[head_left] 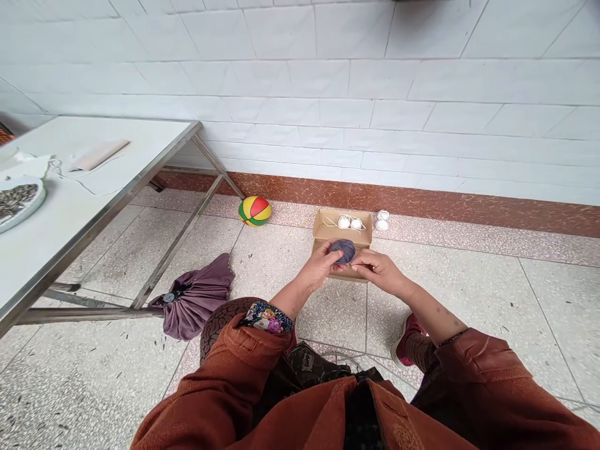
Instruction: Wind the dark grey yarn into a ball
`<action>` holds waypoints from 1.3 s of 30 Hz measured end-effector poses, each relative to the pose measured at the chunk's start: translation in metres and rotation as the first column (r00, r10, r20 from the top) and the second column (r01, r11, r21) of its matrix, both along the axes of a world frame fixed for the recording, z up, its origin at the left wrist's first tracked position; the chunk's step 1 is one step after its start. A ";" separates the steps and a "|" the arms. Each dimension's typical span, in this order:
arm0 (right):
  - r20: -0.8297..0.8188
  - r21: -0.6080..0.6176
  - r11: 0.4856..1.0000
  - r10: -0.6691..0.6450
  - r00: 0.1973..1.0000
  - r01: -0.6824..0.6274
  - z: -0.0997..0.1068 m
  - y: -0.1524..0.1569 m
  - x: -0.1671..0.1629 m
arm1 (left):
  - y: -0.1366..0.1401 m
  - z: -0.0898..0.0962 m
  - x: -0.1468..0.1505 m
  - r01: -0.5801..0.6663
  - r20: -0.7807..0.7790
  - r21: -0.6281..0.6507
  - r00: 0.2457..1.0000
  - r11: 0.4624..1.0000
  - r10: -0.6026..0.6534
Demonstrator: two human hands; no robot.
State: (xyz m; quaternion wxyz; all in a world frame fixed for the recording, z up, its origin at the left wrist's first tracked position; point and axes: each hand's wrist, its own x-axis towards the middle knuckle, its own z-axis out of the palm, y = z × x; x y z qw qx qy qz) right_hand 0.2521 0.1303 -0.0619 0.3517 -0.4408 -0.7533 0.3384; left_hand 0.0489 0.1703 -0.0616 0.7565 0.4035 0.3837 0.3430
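Observation:
A ball of dark grey-purple yarn (345, 250) rests in my left hand (323, 261), whose fingers are closed around its left side and underside. My right hand (377, 269) is at the ball's lower right edge, thumb and fingertips pinched together on what looks like its yarn; the strand itself is too thin to make out clearly. Both hands are above an open cardboard box (320, 232) on the floor, covering part of it. Two small white yarn balls (350, 223) with loose strands lie at the box's far side.
Right of the box, more white balls (382, 220) sit by the wall. A striped ball (255, 211) lies near the leg of a metal-framed table (154, 147) at left. A purple cloth bundle (199, 294) is on the floor. The table bears a tray (40, 199) of seeds.

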 end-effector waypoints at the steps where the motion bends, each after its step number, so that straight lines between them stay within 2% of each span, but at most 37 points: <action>1: -0.003 0.003 1.000 0.000 1.000 0.000 0.002 0.000 0.001 | 0.000 -0.001 0.000 0.012 -0.079 0.050 0.997 0.999 -0.008; 4: -0.027 0.016 0.999 -0.049 0.998 0.049 0.006 0.004 0.003 | -0.003 -0.001 0.000 0.106 -0.239 0.169 0.969 0.980 -0.064; 6: -0.056 0.029 0.995 -0.098 0.994 0.100 0.006 0.008 0.003 | -0.006 0.001 -0.002 0.197 -0.240 0.169 0.959 0.966 -0.153; 8: -0.083 0.019 0.986 -0.163 0.983 0.165 0.002 0.013 0.002 | -0.008 0.003 -0.003 0.268 -0.166 0.128 0.955 0.955 -0.246; 11: -0.119 -0.067 0.960 -0.277 0.953 0.271 -0.008 0.017 0.000 | -0.009 0.007 -0.006 0.308 0.044 0.044 0.950 0.950 -0.310; 14: -0.129 -0.142 0.942 -0.322 0.938 0.304 -0.018 0.016 -0.003 | -0.007 0.010 -0.007 0.260 0.247 -0.030 0.938 0.965 -0.245; 17: -0.090 -0.096 0.962 -0.265 0.960 0.257 -0.022 0.012 -0.006 | -0.002 0.007 -0.006 0.136 0.305 -0.080 0.946 0.988 -0.106; 22: -0.017 0.019 0.995 -0.099 0.995 0.099 -0.013 0.004 -0.008 | 0.003 -0.003 -0.004 0.008 0.223 -0.119 0.975 0.993 0.019; 25: 0.009 0.050 0.999 -0.010 1.000 0.009 -0.005 0.003 -0.007 | 0.003 -0.006 -0.004 -0.022 0.062 -0.052 0.998 0.998 0.025; 27: 0.006 0.065 0.998 0.020 1.000 -0.021 -0.001 0.004 -0.006 | 0.002 -0.008 -0.003 0.015 -0.074 0.018 0.997 1.000 -0.013; 30: -0.016 0.063 0.998 -0.004 1.000 0.005 0.004 0.008 -0.003 | -0.002 -0.008 -0.001 0.134 -0.165 0.062 0.979 0.989 -0.123; 36: -0.078 0.026 0.982 -0.185 0.980 0.187 0.000 0.017 0.000 | -0.007 -0.007 -0.001 0.256 -0.025 -0.046 0.966 0.966 -0.257; 39: -0.103 -0.017 0.972 -0.233 0.967 0.233 -0.006 0.018 0.000 | -0.009 -0.006 -0.002 0.296 0.004 -0.063 0.955 0.953 -0.296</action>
